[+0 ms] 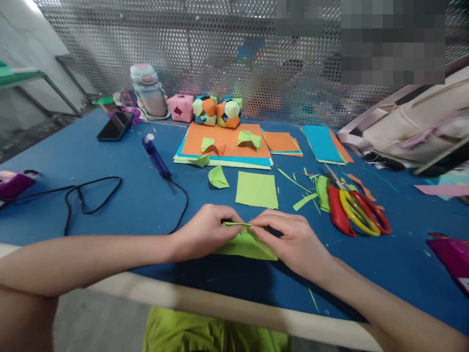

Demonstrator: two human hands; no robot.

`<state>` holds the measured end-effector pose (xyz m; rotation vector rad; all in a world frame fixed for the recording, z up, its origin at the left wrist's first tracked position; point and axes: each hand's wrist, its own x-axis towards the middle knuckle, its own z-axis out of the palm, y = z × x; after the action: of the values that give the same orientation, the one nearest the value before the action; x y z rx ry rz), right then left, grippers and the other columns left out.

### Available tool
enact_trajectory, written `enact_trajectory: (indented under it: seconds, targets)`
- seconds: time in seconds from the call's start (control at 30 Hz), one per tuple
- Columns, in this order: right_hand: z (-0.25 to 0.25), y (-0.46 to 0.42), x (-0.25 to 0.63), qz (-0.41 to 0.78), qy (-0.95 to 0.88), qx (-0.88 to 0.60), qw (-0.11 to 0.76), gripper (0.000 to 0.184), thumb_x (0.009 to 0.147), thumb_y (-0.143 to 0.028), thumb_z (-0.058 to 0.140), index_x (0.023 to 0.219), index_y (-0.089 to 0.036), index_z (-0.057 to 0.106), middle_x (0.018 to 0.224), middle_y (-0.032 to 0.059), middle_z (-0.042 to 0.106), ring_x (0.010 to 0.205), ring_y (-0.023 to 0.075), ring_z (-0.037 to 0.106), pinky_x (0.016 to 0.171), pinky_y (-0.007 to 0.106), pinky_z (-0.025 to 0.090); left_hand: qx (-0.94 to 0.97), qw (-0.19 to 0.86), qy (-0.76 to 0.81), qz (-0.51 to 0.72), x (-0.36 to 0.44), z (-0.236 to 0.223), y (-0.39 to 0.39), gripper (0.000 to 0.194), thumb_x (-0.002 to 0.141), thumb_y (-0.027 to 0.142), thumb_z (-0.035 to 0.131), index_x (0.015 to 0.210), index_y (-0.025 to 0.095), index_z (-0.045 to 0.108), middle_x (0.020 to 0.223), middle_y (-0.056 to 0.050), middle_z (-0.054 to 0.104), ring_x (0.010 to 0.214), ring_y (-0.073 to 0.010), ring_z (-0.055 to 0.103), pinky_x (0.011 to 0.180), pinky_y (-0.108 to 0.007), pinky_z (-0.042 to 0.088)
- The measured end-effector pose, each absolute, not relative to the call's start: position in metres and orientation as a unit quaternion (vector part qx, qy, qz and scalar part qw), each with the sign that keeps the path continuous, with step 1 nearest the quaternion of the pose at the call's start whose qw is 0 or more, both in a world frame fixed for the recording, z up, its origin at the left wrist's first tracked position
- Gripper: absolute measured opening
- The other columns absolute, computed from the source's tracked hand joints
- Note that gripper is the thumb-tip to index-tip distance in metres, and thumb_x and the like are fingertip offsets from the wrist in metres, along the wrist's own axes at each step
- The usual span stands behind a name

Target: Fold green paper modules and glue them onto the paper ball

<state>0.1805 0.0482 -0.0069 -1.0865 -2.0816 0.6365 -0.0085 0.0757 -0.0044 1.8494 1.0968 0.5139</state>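
Observation:
A sheet of light green paper (249, 245) is held just over the front of the blue table, its far edge folded. My left hand (208, 230) pinches that folded edge between thumb and forefinger. On the other end of the fold, my right hand (293, 237) is closed in a pinch as well. Just beyond my hands lies a flat green paper square (257, 189). A folded green paper piece (218, 177) rests to its left. More folded pieces, one a green one (249, 140), sit on a stack of coloured sheets (190, 139).
Red-and-yellow-handled scissors (355, 210) lie right, beside green paper scraps (306, 201). A blue glue gun (156, 156) trails a black cord at left. Paper cubes (205, 111), a bottle (149, 93) and a phone (115, 126) stand or lie behind. A bag (414, 122) is far right.

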Motion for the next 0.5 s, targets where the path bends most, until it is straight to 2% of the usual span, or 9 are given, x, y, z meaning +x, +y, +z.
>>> enact_trajectory:
  seconds: [0.23,0.4,0.5]
  targets:
    - [-0.008,0.049,0.182,0.248,-0.811,-0.406,0.341,0.014,0.086,-0.015,0.053,0.080,-0.018,0.065,0.073,0.0038,0.067,0.066,0.0134,0.062,0.061,0.025,0.049,0.743,0.465,0.444,0.186,-0.010,-0.003,0.078,0.023,0.077,0.026,0.054,0.080,0.014,0.073,0.075,-0.002,0.070,0.070,-0.0145,0.060,0.061,-0.020,0.043]
    - [-0.008,0.051,0.186,0.252,-0.810,-0.404,0.343,0.014,0.085,-0.013,0.053,0.081,-0.017,0.066,0.074,0.0042,0.067,0.066,0.0133,0.062,0.061,0.024,0.048,0.753,0.499,0.398,0.160,-0.013,0.005,0.080,0.031,0.084,0.024,0.046,0.100,0.019,0.071,0.097,-0.001,0.072,0.088,-0.0169,0.063,0.076,-0.022,0.046]
    - [-0.008,0.051,0.187,0.255,-0.812,-0.401,0.338,0.014,0.085,-0.012,0.054,0.082,-0.015,0.066,0.074,0.0045,0.067,0.066,0.0131,0.062,0.061,0.024,0.047,0.758,0.501,0.387,0.155,-0.014,0.007,0.080,0.032,0.085,0.020,0.044,0.101,0.020,0.071,0.100,0.000,0.072,0.092,-0.0171,0.064,0.080,-0.023,0.046]
